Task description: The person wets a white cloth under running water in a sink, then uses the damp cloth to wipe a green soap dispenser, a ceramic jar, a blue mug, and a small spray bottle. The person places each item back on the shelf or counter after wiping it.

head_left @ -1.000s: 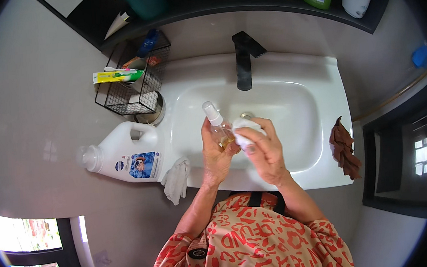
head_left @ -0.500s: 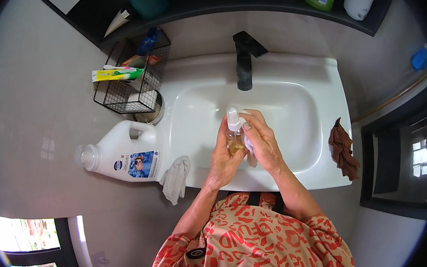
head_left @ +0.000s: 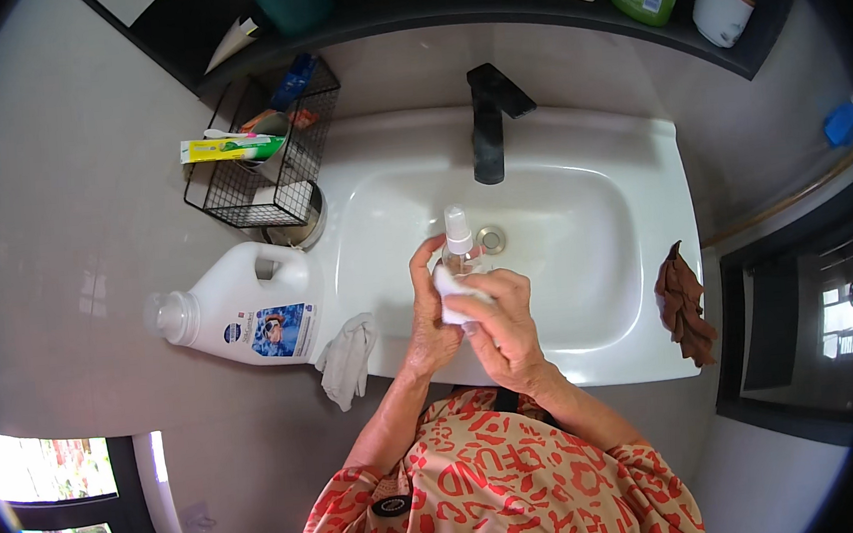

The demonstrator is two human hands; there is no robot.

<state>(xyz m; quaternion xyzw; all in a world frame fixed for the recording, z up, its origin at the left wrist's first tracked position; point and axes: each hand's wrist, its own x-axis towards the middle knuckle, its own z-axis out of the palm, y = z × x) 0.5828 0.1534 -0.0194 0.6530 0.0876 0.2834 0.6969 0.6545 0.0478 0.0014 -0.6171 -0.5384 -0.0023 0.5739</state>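
In the head view, the left hand (head_left: 430, 311) is wrapped around a small clear spray bottle (head_left: 461, 252), held upright over the near part of the white sink (head_left: 606, 252), while the right hand (head_left: 503, 323) pinches a white cloth (head_left: 454, 292) against the bottle's side. To wipe it well, I judge the left grip should stay firm and low on the bottle while the cloth works around it. A big white jug (head_left: 239, 306) lies on its side to the left, with a crumpled rag (head_left: 346, 358) just beside it.
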